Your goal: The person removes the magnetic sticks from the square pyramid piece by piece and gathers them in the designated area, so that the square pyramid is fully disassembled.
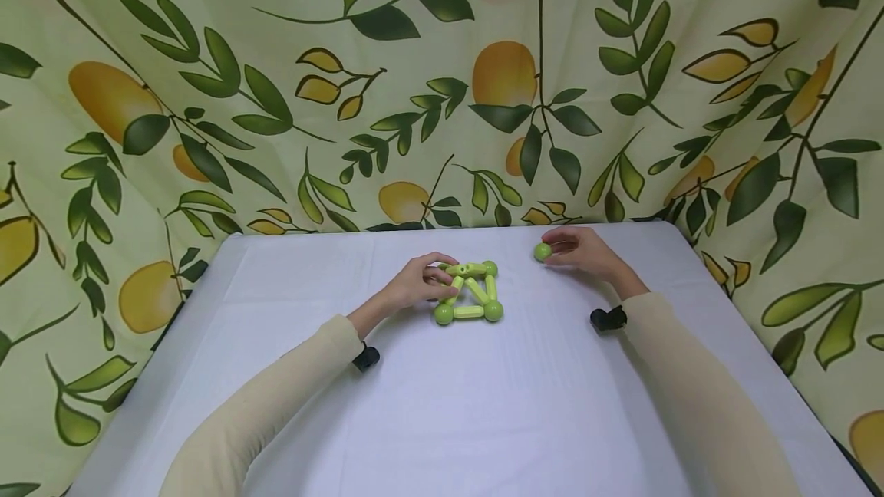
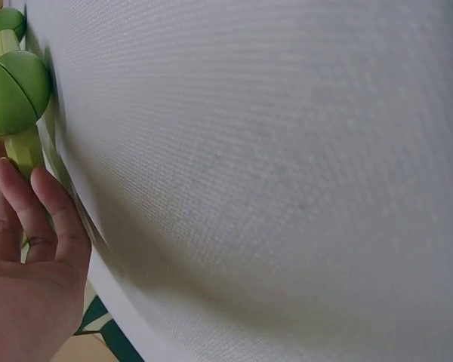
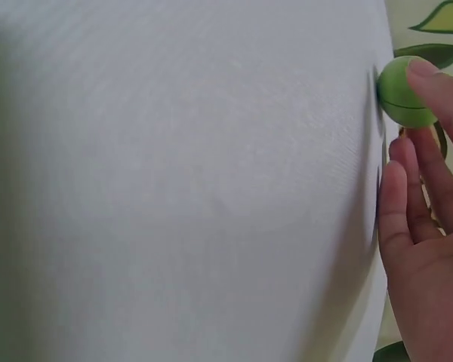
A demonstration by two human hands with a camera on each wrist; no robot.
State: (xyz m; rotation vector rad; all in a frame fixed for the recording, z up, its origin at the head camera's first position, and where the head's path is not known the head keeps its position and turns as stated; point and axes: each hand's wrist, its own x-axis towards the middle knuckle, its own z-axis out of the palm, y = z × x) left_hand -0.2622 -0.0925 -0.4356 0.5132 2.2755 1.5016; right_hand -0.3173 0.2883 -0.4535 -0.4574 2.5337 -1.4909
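Observation:
A frame of pale green rods joined by green balls (image 1: 493,311) lies on the table, with a slanting rod (image 1: 476,291) inside it. My left hand (image 1: 414,282) grips its left side, fingers curled about the rods and partly covering them. In the left wrist view, fingertips touch a rod (image 2: 24,148) just below a green ball (image 2: 16,92). Over to the right, my right hand (image 1: 585,251) pinches a single loose green ball (image 1: 542,251) between thumb and fingers. A seam line runs round this ball (image 3: 404,94) in the right wrist view.
A white cloth covers the table (image 1: 470,413). Behind it and along both sides hangs a curtain (image 1: 428,129) printed with leaves and fruit. Each wrist carries a small black camera, one at the left cuff (image 1: 367,359) and the other by the right cuff (image 1: 608,320).

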